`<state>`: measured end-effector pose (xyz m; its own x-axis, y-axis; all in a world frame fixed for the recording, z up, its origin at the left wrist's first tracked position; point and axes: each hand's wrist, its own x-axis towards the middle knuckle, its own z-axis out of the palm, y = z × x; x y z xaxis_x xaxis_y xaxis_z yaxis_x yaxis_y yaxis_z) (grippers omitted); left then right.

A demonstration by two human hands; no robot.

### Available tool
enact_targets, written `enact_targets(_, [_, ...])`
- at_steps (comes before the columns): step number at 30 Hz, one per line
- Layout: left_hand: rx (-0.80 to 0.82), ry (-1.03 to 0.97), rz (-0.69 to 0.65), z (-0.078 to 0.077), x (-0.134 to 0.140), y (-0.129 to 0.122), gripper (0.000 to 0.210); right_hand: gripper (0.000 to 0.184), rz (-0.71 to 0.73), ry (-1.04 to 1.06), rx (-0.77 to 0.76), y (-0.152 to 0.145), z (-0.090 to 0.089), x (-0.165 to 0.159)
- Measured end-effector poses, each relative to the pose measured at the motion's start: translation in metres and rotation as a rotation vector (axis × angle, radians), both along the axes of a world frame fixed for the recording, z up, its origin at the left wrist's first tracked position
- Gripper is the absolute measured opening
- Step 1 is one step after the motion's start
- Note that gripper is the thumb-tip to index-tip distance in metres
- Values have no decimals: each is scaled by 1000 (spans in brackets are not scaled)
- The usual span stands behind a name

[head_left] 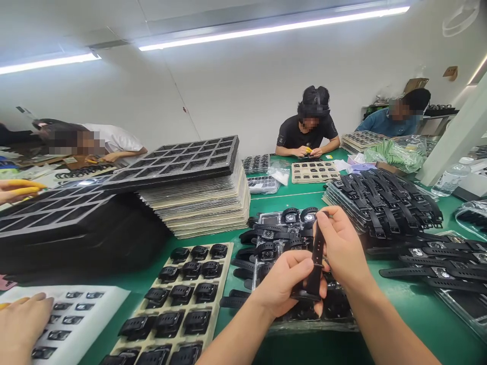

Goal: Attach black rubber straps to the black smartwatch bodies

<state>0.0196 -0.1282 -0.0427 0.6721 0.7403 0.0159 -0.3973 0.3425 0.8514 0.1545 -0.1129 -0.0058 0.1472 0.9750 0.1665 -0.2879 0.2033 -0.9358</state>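
Between my two hands, a black smartwatch [315,281] is held up by its strap, with the dark watch body low and the strap end high. My left hand [285,284] pinches the strap around its middle. My right hand [337,243] grips the upper strap end, its lower fingers partly hidden behind the watch. Under both hands lies a clear plastic tray [271,219] of black watches with straps spread out. Left of it, a beige tray [224,284] carries rows of black watches with their straps closed into loops.
Stacked beige trays [198,213] support a black compartment tray [182,157]. More black-strapped watches [384,197] lie piled at right, near a water bottle [452,176]. At left, a co-worker's hand [25,324] rests on a white foam tray [99,309]. Several people work around the green table [281,197].
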Motion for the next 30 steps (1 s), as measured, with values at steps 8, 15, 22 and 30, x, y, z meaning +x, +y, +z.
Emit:
enact_targets(8, [1082,769,828,21,-20,0,23,38,74,-407,149,-12,5,9])
enact_targets(15, [1490,805,968,21,-28,2,34,44,202,-99,-14,-3,-7,-5])
enact_targets(22, [1660,731,1114,23,-26,1,24,45,199,164,-85,-9,-3,-15])
enact_targets(30, [1540,669,1077,28,-29,-3,21,30,104,-171,181,-13,-6,-13])
